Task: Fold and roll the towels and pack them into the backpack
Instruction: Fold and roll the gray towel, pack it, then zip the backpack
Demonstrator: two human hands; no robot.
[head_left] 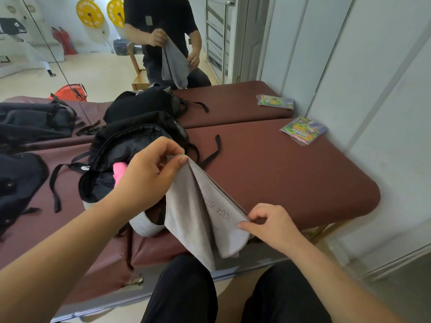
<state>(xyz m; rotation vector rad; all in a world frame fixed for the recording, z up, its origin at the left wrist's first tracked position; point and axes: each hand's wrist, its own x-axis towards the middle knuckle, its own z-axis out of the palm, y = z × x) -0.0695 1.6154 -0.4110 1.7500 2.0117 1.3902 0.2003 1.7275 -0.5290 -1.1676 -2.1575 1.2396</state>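
Your left grip (pixel 149 169) pinched the far corner of a pale grey, soft cloth towel (pixel 205 217) between thumb and curled fingers. Your right grip (pixel 272 226) pinched the near edge of the same towel, thumb against forefinger, with the other fingers curled. The towel was held in the air between both grips, folded over on itself in several layers. Its loose end hung down past the near edge of the maroon padded desk (pixel 279 173), above your knees. Embossed lettering reading "YOGA" showed on one inner layer; the rest of that lettering could not be read.

A black fabric backpack (pixel 130 145) lay on the desk to the left of the towel, its zip mouth open towards you. A bright pink item (pixel 119 172) showed inside the opening, partly hidden by your left grip; I could not tell what it was. A rolled light-grey towel (pixel 145 226) lay just beside the backpack's near end, under your left forearm.

Further dark bags (pixel 21 183) lay at the left of the desk. Flat colourful printed packets (pixel 303 131) lay at the far right corner, well apart from the backpack. A wall mirror (pixel 93 66) stood along the far edge of the desk.
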